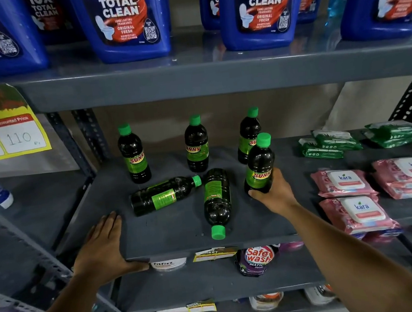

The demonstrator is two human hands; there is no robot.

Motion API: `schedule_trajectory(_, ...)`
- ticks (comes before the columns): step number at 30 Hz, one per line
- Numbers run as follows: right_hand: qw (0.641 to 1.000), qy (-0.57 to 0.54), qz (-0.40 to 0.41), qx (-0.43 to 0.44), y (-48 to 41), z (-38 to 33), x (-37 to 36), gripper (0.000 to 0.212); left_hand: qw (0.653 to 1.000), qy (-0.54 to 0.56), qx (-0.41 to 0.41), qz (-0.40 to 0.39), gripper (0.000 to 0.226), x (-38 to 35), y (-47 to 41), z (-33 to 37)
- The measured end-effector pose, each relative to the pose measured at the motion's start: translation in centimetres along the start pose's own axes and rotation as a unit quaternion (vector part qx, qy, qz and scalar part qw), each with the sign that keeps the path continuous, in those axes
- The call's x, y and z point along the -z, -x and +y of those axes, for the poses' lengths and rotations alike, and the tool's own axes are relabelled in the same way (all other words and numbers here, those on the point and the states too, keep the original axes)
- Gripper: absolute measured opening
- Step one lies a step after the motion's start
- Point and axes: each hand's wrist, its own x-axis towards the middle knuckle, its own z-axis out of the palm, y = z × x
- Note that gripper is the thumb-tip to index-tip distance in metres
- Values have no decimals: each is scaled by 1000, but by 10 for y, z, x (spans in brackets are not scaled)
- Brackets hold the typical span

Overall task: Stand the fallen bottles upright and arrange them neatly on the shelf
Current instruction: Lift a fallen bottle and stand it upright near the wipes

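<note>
Several dark bottles with green caps and green labels are on the grey shelf (172, 226). Three stand upright along the back: a left one (133, 155), a middle one (196, 145) and a right one (248, 135). Two lie on their sides: one (164, 195) with its cap pointing right, another (216, 202) with its cap toward the front edge. My right hand (274, 193) grips the base of an upright bottle (260, 166) at the right of the group. My left hand (102, 247) rests flat on the shelf's front left edge, holding nothing.
Pink wipe packs (350, 193) and green packs (329, 141) fill the shelf's right side. Large blue cleaner jugs (123, 21) stand on the shelf above. A price tag (4, 132) hangs at the left. A purple pouch (256, 260) sits on the shelf below.
</note>
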Motion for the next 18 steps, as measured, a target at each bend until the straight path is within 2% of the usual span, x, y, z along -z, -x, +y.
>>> schedule_trajectory(3,1000,13,20,-8,0,1,0,66,1000,4,-3,5,161,-1,0,-1)
schedule_trajectory(8,994,49,91,-22,3,-2,-2,70,1000,-4,-1,3,161,0,0,0)
schedule_trajectory(18,997,49,55,-22,1,3,3,67,1000,-2,2,-3,161,3,1,2)
